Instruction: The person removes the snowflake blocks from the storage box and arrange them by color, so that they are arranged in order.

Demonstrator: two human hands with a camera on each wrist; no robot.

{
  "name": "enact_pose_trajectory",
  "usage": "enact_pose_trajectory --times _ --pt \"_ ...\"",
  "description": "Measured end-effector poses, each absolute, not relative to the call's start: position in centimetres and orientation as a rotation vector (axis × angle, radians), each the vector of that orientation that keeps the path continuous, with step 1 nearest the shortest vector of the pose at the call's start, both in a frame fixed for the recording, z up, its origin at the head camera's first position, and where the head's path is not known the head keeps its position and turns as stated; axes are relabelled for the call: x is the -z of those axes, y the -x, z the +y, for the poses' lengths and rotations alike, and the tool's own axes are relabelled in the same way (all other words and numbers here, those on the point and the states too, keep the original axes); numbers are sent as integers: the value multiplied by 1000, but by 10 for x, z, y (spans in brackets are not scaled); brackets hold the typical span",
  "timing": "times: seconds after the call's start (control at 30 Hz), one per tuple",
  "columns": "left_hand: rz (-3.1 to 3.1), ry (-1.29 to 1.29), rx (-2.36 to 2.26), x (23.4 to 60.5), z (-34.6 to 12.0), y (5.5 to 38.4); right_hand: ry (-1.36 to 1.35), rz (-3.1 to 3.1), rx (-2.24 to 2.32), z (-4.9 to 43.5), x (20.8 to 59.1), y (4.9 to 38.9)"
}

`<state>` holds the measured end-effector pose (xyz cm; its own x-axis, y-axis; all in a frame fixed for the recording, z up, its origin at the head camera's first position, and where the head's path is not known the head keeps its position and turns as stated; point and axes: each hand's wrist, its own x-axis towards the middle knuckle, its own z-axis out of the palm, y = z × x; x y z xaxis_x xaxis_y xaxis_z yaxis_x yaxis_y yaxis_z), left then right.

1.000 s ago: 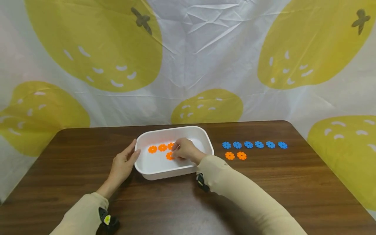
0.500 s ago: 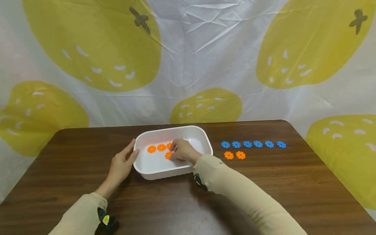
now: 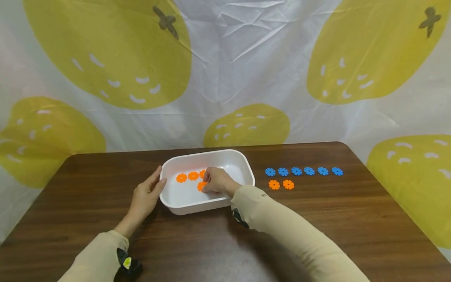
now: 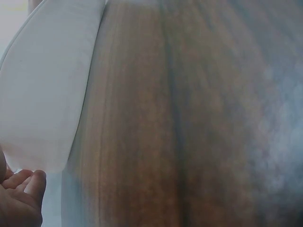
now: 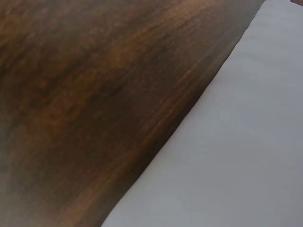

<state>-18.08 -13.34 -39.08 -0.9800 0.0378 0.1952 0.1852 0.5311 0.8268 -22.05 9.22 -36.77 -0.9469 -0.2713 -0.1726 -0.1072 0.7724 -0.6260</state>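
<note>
In the head view my left hand (image 3: 143, 197) holds the left end of a white plastic tray (image 3: 186, 206), its thumb over the rim. The left wrist view shows its fingers (image 4: 35, 189) against the tray's end. Inside the tray my right hand (image 3: 220, 181) pinches an orange notched disc (image 3: 201, 186), partly hidden by the fingers. Behind it, three more orange discs lie in a row, the leftmost disc (image 3: 181, 178) fully visible and the rightmost partly covered by the hand. The right wrist view shows only the white tray wall (image 5: 213, 165) and the table.
Right of the tray, several blue notched discs (image 3: 296, 171) form a row on the brown wooden table (image 3: 197, 243). Two orange discs (image 3: 274, 185) lie in front of that row's left end. A fruit-printed curtain (image 3: 225, 70) hangs behind the table.
Both hands stay nearly still at the tray. The right hand has shifted very slightly toward the orange disc at its fingertips; the whole view has moved a little.
</note>
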Motion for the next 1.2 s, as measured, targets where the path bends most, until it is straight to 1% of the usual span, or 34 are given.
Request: enact_pose_trajectory --times 0.27,0.67,1.03,1.2 --pt "-2615 183 1438 390 -133 180 360 2773 871 91 367 218" --pt "-2617 176 1430 391 -134 180 368 2775 878 92 366 219" --pt "-2642 180 1419 393 -134 181 405 2811 1007 98 362 219" --pt "-2643 173 1420 390 -134 180 352 2761 1129 102 355 219"
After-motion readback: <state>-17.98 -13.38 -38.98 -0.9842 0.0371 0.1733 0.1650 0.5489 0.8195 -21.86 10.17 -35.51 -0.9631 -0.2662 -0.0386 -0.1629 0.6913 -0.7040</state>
